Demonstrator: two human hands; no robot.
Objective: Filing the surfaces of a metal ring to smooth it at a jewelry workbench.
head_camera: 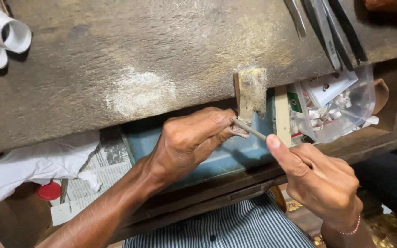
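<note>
Left hand (189, 140) pinches a small grey metal piece (240, 130) against the worn wooden bench peg (251, 93); right hand (320, 181) grips a thin metal file (249, 129), its long axis slanting across the piece.

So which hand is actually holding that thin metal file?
The right hand, wearing the pink bracelet, grips the file; the left hand pinches a small piece against the wooden peg.

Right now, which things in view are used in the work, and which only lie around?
In use: left hand, small metal piece, wooden peg, thin file, right hand.

Lying about: tweezers, plastic container, newspaper, white cloth, red cap, paper rolls.
</note>
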